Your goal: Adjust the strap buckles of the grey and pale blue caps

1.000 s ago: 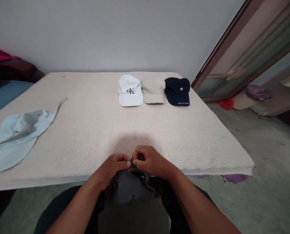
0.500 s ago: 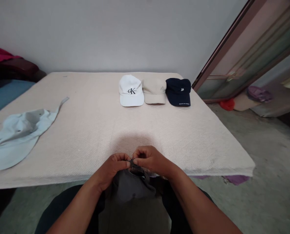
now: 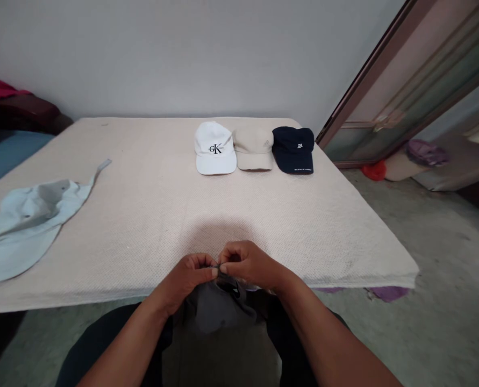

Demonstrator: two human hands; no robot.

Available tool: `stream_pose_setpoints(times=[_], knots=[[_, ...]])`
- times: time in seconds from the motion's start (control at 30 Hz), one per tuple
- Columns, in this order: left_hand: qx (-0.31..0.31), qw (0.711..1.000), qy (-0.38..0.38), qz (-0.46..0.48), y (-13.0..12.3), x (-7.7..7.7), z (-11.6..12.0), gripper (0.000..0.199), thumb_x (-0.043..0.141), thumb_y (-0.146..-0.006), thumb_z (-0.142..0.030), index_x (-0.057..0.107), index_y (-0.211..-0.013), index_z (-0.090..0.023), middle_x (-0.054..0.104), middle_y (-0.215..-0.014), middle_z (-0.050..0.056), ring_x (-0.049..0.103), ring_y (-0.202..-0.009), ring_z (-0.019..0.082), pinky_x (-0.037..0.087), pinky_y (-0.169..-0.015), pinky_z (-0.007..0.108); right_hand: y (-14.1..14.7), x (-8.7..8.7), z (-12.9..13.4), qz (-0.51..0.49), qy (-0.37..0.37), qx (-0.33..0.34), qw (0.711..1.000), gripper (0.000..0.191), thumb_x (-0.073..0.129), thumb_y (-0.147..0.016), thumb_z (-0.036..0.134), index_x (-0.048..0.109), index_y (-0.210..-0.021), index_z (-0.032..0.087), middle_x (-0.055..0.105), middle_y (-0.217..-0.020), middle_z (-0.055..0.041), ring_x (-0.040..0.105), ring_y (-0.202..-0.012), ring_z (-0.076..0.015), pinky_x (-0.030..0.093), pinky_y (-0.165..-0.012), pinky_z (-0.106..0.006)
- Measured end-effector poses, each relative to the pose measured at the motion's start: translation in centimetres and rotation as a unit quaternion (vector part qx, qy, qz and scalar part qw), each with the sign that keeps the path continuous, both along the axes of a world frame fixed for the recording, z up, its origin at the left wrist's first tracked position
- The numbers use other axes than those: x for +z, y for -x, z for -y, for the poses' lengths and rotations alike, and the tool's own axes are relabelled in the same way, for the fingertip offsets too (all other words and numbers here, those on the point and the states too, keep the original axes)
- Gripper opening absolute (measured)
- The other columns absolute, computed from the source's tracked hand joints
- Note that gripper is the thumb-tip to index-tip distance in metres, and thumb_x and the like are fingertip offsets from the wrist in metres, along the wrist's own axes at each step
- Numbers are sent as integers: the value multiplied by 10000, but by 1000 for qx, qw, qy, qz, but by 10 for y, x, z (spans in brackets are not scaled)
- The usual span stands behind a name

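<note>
A dark grey cap (image 3: 219, 309) hangs between my hands at the table's front edge, its back strap uppermost. My left hand (image 3: 193, 274) pinches one side of the strap between thumb and fingers. Close against it, my right hand (image 3: 249, 266) grips the other side the same way. The fingertips nearly touch and hide the strap's fastening. At the back of the table stand a white cap (image 3: 215, 153) with black letters, a beige cap (image 3: 254, 150) and a navy cap (image 3: 293, 153) in a row, side by side.
A pale blue-white cap (image 3: 29, 220) with its strap undone lies at the left of the cloth-covered table (image 3: 150, 193). A wall rises behind. To the right are a glazed door (image 3: 384, 107) and, on the floor, a red thing (image 3: 373, 170) and a purple one (image 3: 427, 153).
My fingertips have come slightly closer together on the strap of the dark grey cap. The other caps have not moved; the view has shifted a little.
</note>
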State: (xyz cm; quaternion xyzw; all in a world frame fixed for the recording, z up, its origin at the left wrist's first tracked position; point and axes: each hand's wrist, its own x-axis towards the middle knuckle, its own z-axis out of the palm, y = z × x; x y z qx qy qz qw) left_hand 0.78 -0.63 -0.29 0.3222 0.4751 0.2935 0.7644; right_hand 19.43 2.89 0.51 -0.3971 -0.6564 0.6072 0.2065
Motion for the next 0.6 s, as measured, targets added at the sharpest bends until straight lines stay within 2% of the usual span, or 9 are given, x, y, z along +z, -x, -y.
stream_pose_setpoints(times=[0.2, 0.3, 0.43, 0.6], knots=[[2, 999, -35, -13, -1, 0, 0, 181, 723, -678, -266, 598, -747, -153, 600, -665, -17, 502, -582, 82, 343, -568, 208, 0, 1, -1, -24, 40, -2, 999, 64, 605, -700, 196, 584, -686, 138, 532, -640, 8, 447, -588, -88, 342, -541, -219], [20, 996, -79, -21, -3, -1, 0, 198, 715, -692, -270, 565, -767, -165, 565, -653, -36, 473, -585, 75, 327, -558, 200, 1, -1, -1, -34, 53, -15, 998, 75, 607, -703, 206, 574, -681, 141, 518, -633, 12, 433, -573, -84, 331, -529, -219], [51, 989, -138, -31, -4, -4, 0, 203, 699, -705, -260, 517, -756, -187, 533, -661, -53, 446, -592, 75, 325, -556, 200, 3, -5, -3, -22, 39, -20, 999, 93, 594, -717, 226, 564, -686, 144, 515, -639, 11, 429, -579, -86, 329, -531, -220], [26, 983, -165, -75, -1, -4, 0, 159, 687, -708, -279, 576, -742, -170, 531, -663, -42, 451, -603, 85, 333, -566, 210, 5, -6, -3, -1, 17, -26, 1000, 99, 582, -728, 231, 573, -702, 135, 521, -648, 7, 427, -598, -90, 330, -543, -217]])
